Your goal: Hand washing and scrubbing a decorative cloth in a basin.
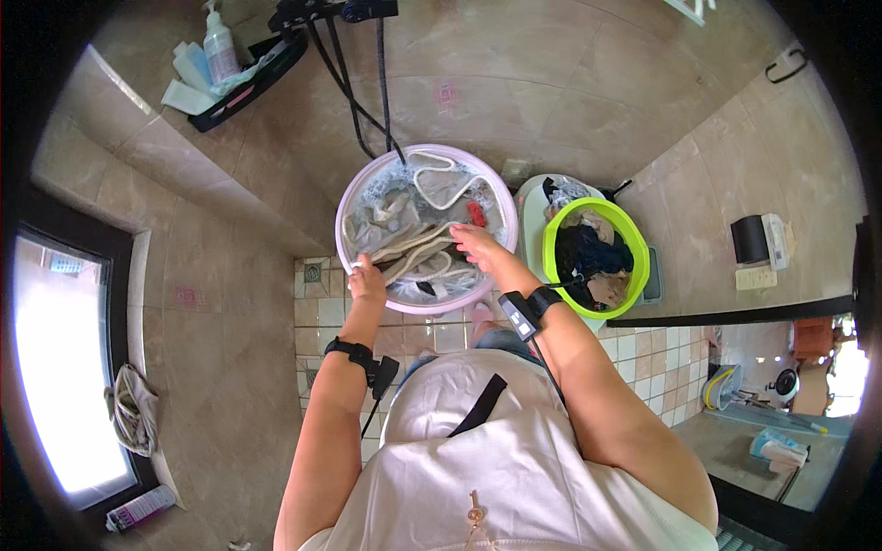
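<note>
Before me stands a round pink-rimmed basin (511, 227) holding soapy water and soaking pale fabric with a cream cord (449, 205). My left hand (367, 279) is at the basin's near left edge, its fingers at the end of the bunched cloth; whether they close on it cannot be told. Over the middle right of the basin, my right hand (475, 244) has its fingertips at the upper edge of the gathered fabric (420, 251); its grip is unclear. A small red item (476, 213) lies just above that hand. Both forearms wear black straps with small devices.
Right of the basin, a bright green tub (644, 265) of dark and tan clothes rests on a toilet lid (530, 213). Black hoses (382, 82) hang down to the basin's back rim. A corner shelf (255, 82) with bottles is at upper left, a window (69, 344) at left.
</note>
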Motion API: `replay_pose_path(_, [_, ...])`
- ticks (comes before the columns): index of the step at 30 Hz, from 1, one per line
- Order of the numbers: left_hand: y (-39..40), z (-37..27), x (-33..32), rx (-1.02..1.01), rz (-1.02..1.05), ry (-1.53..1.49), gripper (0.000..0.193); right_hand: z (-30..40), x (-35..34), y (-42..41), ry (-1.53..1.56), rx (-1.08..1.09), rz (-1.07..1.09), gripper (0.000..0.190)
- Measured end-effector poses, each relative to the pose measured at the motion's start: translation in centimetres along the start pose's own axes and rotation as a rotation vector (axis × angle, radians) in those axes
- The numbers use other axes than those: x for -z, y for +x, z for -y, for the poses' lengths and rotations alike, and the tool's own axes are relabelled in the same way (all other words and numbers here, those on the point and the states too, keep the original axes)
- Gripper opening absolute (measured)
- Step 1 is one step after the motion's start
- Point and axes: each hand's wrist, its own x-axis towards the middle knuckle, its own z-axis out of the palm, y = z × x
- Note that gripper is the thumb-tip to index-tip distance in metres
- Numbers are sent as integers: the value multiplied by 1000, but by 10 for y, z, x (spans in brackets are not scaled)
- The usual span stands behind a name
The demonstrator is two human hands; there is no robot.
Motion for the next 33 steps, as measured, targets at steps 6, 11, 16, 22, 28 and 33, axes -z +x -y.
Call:
replay_pose_path(6, [15,3,12,48,-26,18,31,2,10,30,129,-75,198,54])
replay_pose_path(11, [25,-8,57,-168,-219,39,28,-7,19,69,245,-108,229,59])
replay_pose_path(16, [53,-45,107,-50,-6,-1247,23,-1,-3,82,321,-350,407,96])
replay_pose_path(22, [36,-122,153,-30,46,-1544,17,25,-22,96,953,-558,417,109])
replay_pose_path(28, [16,-160,160,-53,-129,-1012,29,49,-30,69,1200,-146,624,75])
replay_pose_path(33, [52,-148,129,4,-284,-731,41,48,-64,81,1053,-222,314,64])
